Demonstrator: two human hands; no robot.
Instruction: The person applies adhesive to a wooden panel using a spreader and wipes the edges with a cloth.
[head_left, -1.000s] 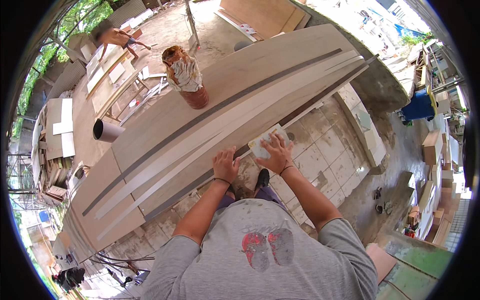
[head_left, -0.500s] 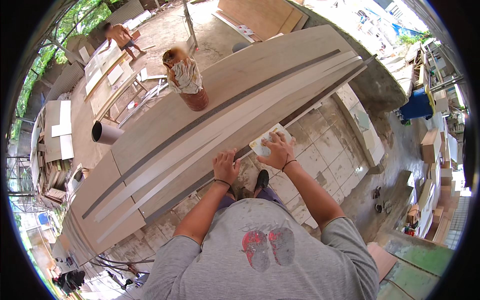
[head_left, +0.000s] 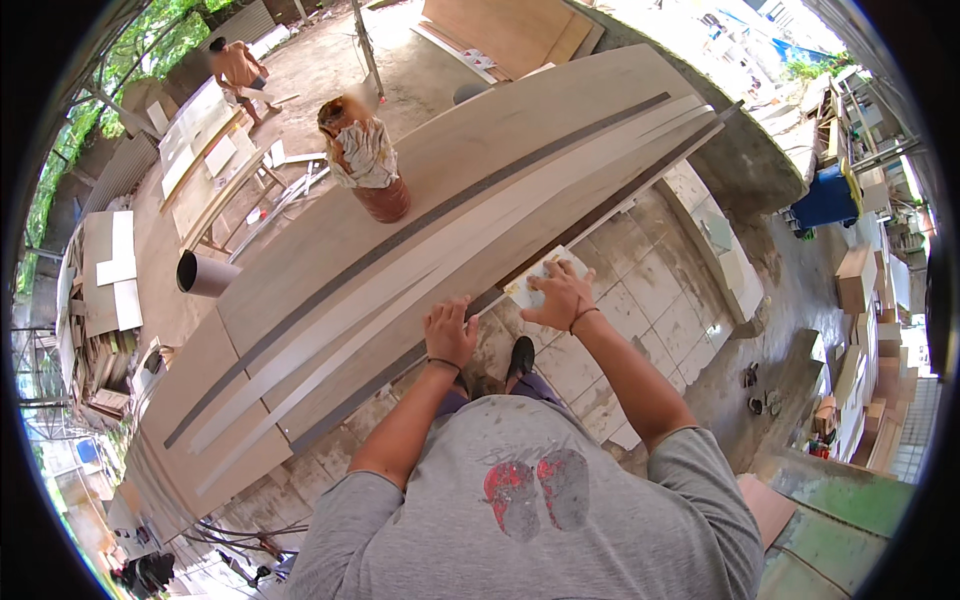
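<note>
A long pale wooden panel (head_left: 545, 125) with dark and white strips lies slanting across in front of me. My left hand (head_left: 450, 335) lies palm down on its near edge, fingers stretched out, holding nothing. My right hand (head_left: 562, 300) grips a flat, whitish, stained pad (head_left: 525, 291) with fingers spread over its top. The pad sits against the dark near edge strip (head_left: 620, 208) of the panel; its underside is hidden. On the far part of the panel stands a reddish-brown can (head_left: 384, 203) with a crumpled, stained wrapping (head_left: 362, 155) around its top.
Beneath the panel's near side is a stained tiled floor (head_left: 640, 300). A dark-mouthed tube (head_left: 207, 273) stands beyond the panel at left. Farther off, a person (head_left: 240, 75) stands by a bench with boards (head_left: 205, 145). A blue bin (head_left: 828, 198) and stacked boxes (head_left: 858, 275) are at right.
My right hand and the pad have shifted slightly right along the panel's near edge. My left hand stays in place. The distant person has straightened up from the bench.
</note>
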